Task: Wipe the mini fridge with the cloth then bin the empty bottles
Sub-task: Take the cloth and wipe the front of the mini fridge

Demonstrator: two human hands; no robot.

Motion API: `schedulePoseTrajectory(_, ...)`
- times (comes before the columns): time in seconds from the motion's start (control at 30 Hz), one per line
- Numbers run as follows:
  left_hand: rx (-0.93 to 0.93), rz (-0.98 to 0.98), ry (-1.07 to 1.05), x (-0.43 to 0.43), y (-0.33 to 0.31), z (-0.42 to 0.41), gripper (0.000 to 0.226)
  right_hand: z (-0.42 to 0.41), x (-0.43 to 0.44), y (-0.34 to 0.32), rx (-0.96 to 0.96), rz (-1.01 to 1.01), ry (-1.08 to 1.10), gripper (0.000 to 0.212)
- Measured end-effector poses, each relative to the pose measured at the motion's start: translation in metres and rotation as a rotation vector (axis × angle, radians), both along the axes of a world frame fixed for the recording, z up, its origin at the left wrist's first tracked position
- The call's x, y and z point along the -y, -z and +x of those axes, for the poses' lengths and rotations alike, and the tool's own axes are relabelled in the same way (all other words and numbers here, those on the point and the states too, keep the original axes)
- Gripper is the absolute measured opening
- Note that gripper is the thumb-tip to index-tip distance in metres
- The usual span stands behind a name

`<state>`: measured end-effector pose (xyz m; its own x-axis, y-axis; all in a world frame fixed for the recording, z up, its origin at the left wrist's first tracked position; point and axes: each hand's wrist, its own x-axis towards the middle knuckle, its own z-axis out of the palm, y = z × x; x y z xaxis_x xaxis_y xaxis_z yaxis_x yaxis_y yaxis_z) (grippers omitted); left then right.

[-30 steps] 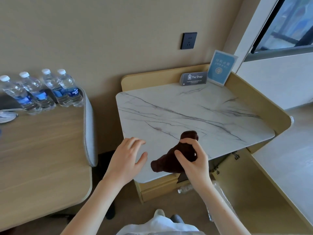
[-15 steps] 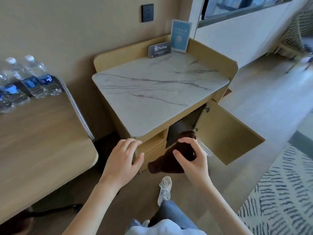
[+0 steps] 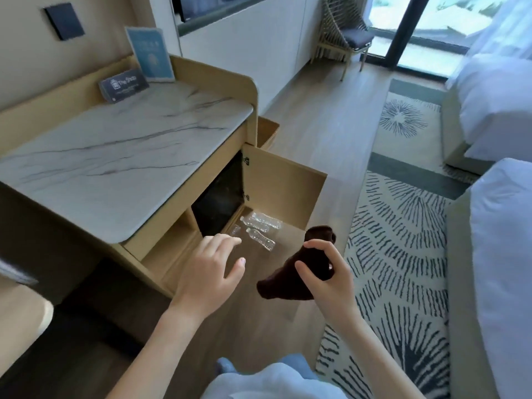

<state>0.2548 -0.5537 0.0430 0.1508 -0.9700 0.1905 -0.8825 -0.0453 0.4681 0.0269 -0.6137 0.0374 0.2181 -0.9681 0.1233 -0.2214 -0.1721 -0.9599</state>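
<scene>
At far left, a marble top (image 3: 115,151) on a wooden cabinet (image 3: 184,246), with a dark sign (image 3: 123,84) and a blue card (image 3: 151,54) leaning at the back wall under a dark wall plate (image 3: 64,21). Below the top, toward the right, the dark front of the fridge (image 3: 220,200) set inside the cabinet, with the cabinet door (image 3: 283,188) swung wide open beside it. On the floor just in front of the fridge and next to the open door, several clear bottles (image 3: 260,230) lying on their sides, close together; exact count hard to tell. Just before them, the left hand (image 3: 207,276), palm down, fingers spread and loose, holding nothing, near the bottles but not touching them. Right of it, apart from it, the right hand (image 3: 326,279) raised over the floor, thumb and fingers pinched around a dark brown cloth (image 3: 299,272), bunched, one end sticking up past the fingers and the other drooping toward the left. Cloth clear of the fridge, not touching it. Farther right, a patterned rug (image 3: 403,226) on wood flooring, then white bedding (image 3: 501,220) along the right edge. At upper right, a woven chair (image 3: 342,33) by a glass door. At bottom centre, a pale sleeve or shirt edge and a bit of blue trouser.
</scene>
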Motion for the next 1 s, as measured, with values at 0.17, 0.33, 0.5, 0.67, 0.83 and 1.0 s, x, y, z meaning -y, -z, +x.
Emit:
schedulePoseTrajectory(0.17,-0.024,0.038,0.134,0.039,0.009,-0.086,0.043,-0.086,0.004,0.006,-0.010,0.041,0.128,0.035)
schedulePoseTrajectory(0.33,-0.044,0.064,0.212,0.073,0.014,-0.154,0.048,-0.157,0.024,0.009,-0.036,0.035,0.178,0.036)
schedulePoseTrajectory(0.5,-0.026,0.080,0.225,0.104,0.014,-0.189,0.047,-0.198,0.054,0.010,-0.020,0.057,0.212,0.034)
schedulePoseTrajectory(0.67,-0.015,0.092,0.244,0.151,0.013,-0.202,0.046,-0.216,0.097,0.012,-0.005,0.060,0.224,0.034)
schedulePoseTrajectory(0.83,-0.009,0.091,0.258,0.219,0.025,-0.207,0.044,-0.220,0.158,0.021,0.003,0.039,0.249,0.037)
schedulePoseTrajectory(1.0,-0.034,0.072,0.276,0.309,0.034,-0.204,0.041,-0.219,0.246,0.025,0.014,0.043,0.256,0.038)
